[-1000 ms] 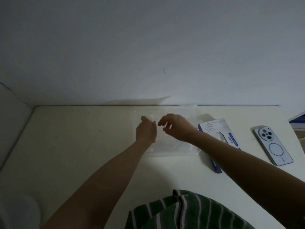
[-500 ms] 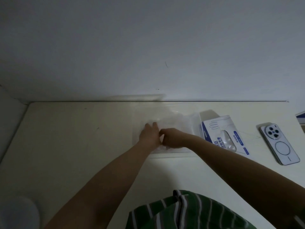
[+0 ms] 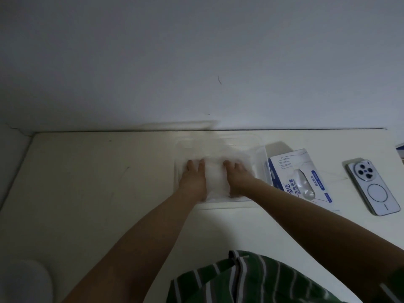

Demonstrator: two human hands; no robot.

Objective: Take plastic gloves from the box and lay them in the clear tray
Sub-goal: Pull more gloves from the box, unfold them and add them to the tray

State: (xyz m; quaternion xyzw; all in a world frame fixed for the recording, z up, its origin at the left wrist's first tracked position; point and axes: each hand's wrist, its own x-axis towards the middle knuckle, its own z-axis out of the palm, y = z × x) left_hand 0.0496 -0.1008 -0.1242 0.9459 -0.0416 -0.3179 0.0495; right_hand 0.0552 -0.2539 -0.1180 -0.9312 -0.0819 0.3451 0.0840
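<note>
The plastic gloves (image 3: pixel 217 179) lie in the clear tray (image 3: pixel 262 156), seemingly flat. The left hand (image 3: pixel 193 181) and right hand (image 3: pixel 239 179), bunched together a moment ago, now press them with straight fingers (image 3: pixel 192 169): this glove looks laid. The box (image 3: pixel 299 178) sits beside the tray.

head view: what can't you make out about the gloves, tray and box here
- Count of gloves in the clear tray: head view, left hand and right hand press on the dim, see-through pile.
- Gloves left in the box: head view, its walls hide most; small print too small.
- Blue thing: head view, cut by the right edge.
</note>
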